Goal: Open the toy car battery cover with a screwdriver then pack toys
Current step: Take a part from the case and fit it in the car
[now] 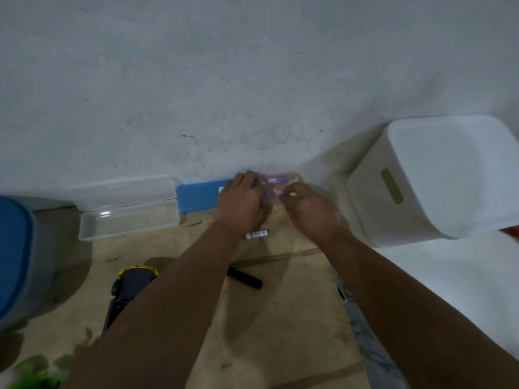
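1. The frame is dim and flat, with a cool grey-blue cast over the wall [252, 66] filling the upper half.
2. Soft, wide shadows lie on the floor [280, 318] at lower left.
3. A small glare streak sits on the clear tray [126, 223] at centre left.
4. The white bin [438, 178] at right is the brightest area, its detail washed out.
5. Both hands at centre look smeared by motion blur.
6. Wide-angle distortion bends the edges, and the lower left corner is out of focus.
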